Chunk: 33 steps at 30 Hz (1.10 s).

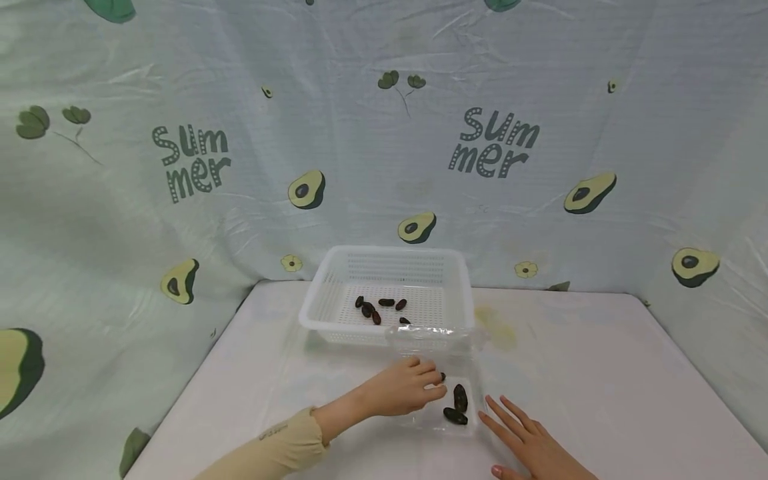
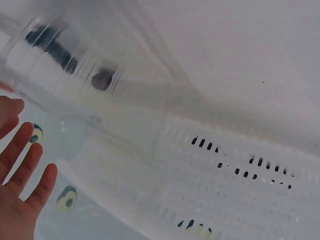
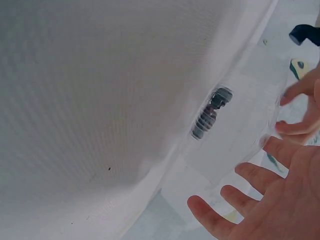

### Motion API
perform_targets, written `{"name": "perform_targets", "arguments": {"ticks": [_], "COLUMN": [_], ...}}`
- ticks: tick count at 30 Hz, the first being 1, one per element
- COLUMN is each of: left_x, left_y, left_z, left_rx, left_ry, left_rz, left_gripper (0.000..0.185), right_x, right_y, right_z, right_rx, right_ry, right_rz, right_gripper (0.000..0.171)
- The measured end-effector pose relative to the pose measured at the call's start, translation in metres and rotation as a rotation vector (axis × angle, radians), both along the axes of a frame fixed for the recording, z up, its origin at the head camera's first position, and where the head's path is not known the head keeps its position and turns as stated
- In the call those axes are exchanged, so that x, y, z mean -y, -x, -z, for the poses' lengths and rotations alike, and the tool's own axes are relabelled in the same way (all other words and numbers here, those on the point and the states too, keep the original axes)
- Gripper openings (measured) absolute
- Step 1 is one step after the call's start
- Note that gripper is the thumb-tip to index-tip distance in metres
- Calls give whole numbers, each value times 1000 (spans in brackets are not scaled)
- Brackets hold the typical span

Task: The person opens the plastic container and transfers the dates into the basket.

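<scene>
A clear plastic box (image 1: 474, 381) lies on the table with its lid (image 1: 432, 338) raised at the back. Inside are a few dark oval fruits (image 1: 460, 398), seen through the plastic as dark shapes (image 3: 206, 119) in the right wrist view. My left hand (image 1: 406, 387) is over the box's left part, its fingertips close to a fruit (image 1: 443, 377) at the back. In the left wrist view the left fingers (image 2: 26, 172) are spread, holding nothing. My right hand (image 1: 531, 443) is beside the box's right edge, fingers extended and apart, with fingertips right at the wall.
Behind the box stands a white slotted basket (image 1: 312, 293) with several dark oval fruits (image 1: 367, 309) on its floor. The white table (image 1: 588, 373) reaches back to a hanging cloth (image 1: 372, 133) printed with avocados.
</scene>
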<state>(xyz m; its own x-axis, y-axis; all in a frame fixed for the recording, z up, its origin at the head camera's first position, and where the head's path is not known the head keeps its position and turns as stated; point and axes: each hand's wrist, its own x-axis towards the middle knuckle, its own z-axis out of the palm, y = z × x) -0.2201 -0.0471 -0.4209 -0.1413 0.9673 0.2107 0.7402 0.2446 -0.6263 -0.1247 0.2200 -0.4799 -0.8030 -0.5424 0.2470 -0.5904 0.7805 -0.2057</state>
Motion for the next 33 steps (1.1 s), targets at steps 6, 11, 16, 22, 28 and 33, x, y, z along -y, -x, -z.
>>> {"name": "perform_targets", "arguments": {"ticks": [6,11,16,22,28,33], "left_x": [-22,-33,-41,-43,-44,-44], "left_y": [14,25,30,32,31,32], "left_z": [20,36,42,40,36,37], "left_rx": [-103,-123,-130,-152,-176,-172], "left_ry": [144,229,270,287,295,288], "left_rz": [-39,-89,-108,-98,-84,-68], "left_gripper": [19,20,23,22,23,22], "right_x": [1,0,-1,-2,-2,-2], "right_y": [0,0,-1,-1,-1,0], "right_z": [1,0,1,-1,-2,-2], "right_rx": [-49,-35,-77,-74,-49,-31], "right_ry": [-17,-13,-45,-38,-27,-17], "right_rz": [-2,-18,-8,-12,-8,-19], "right_gripper": [61,61,61,61,61,61]}}
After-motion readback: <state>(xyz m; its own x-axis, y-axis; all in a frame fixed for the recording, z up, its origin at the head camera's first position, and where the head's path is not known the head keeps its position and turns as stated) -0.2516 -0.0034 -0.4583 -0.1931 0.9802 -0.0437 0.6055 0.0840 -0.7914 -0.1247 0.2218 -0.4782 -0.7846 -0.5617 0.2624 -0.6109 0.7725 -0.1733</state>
